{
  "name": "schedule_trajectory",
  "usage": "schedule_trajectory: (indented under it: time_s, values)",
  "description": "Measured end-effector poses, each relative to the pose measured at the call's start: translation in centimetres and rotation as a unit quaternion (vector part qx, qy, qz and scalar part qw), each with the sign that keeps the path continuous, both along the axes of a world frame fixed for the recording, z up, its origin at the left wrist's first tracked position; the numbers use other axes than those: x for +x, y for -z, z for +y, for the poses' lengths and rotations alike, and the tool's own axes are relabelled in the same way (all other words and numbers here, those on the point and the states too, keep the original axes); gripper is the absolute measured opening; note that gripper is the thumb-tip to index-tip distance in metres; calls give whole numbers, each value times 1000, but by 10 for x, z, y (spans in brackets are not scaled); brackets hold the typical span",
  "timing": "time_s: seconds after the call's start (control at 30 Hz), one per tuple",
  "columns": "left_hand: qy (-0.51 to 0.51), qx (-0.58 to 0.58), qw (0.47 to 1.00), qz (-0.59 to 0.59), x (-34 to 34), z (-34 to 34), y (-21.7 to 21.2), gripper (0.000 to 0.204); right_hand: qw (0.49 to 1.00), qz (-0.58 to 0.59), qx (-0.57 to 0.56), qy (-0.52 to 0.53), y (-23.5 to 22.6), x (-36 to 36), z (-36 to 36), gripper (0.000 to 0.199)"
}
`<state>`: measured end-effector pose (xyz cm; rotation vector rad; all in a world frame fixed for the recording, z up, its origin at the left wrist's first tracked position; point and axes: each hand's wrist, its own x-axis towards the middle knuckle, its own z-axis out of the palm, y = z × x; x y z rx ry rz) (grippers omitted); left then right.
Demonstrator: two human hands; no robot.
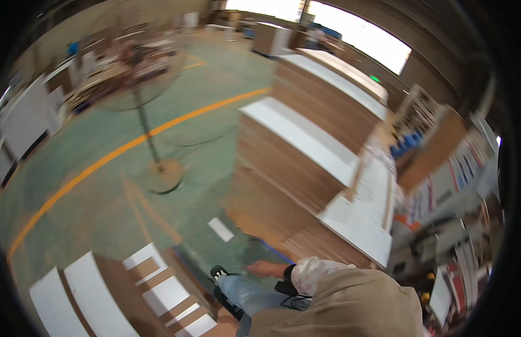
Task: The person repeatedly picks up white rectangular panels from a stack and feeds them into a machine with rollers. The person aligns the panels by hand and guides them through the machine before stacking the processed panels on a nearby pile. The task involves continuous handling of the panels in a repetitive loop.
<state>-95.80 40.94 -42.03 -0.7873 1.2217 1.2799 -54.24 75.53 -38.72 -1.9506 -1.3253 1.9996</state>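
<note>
My right hand (262, 268) hangs low beside my blue trouser leg, past a dark wristband and a pale patterned sleeve (316, 272). Motion blurs its fingers, and I see nothing clearly held. What seems to be my left hand (227, 324) shows only as a patch of skin at the lower edge, close to a stack of white-faced boards (165, 295) with brown edges. Its fingers are hidden. A larger stack of brown-edged boards with white tops (300, 132) rises in steps ahead of my right hand.
A pedestal fan (145, 121) stands on the green floor near an orange line (97, 168). One small white piece (220, 230) lies on the floor by the large stack. White panels and boards (30, 118) line the far left. Wrapped, printed packs (446, 180) fill the right.
</note>
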Motion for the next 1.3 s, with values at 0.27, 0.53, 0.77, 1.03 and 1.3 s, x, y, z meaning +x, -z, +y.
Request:
schedule_trajectory:
  time_s: [0.27,0.53,0.77,1.03,1.3]
  values:
    - [366,69,928,12,65,139,-3,48,864,-278,93,409,-64,309,-247,46]
    - [684,155,692,169,365,300,-107,43,571,-443,90,685,-55,492,-408,59]
    - [702,251,629,223,625,363,-79,64,687,-77,17,722,-41,562,-382,50]
    - [591,186,758,204,696,374,-40,65,704,-121,8,700,-33,585,-368,41]
    - [643,171,715,212,689,365,-63,61,736,-86,2,672,-29,612,-382,47]
